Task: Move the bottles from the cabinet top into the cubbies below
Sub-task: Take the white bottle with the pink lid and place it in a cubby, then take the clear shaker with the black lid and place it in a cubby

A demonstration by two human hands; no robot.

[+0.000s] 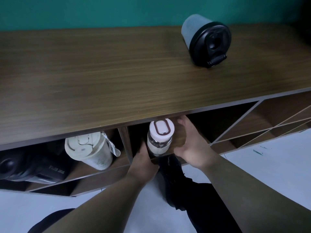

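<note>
A clear bottle with a white lid (pixel 160 135) stands upright in the middle cubby just under the wooden cabinet top (pixel 104 78). My left hand (pixel 143 163) grips its lower body from the left. To its right, my right hand (pixel 190 140) is cupped beside the bottle with spread fingers, close to it or just touching. A grey bottle with a black flip lid (pixel 206 42) stands on the cabinet top at the far right. In the left cubby are a cream bottle (pixel 90 148) and a black sport bottle (pixel 30 167).
A vertical divider (pixel 125 145) separates the left and middle cubbies. To the right lie cubbies with slanted partitions (pixel 262 125). A teal wall (pixel 101 12) backs the cabinet. Below are the pale floor (pixel 269 160) and my dark shoe (pixel 171 175).
</note>
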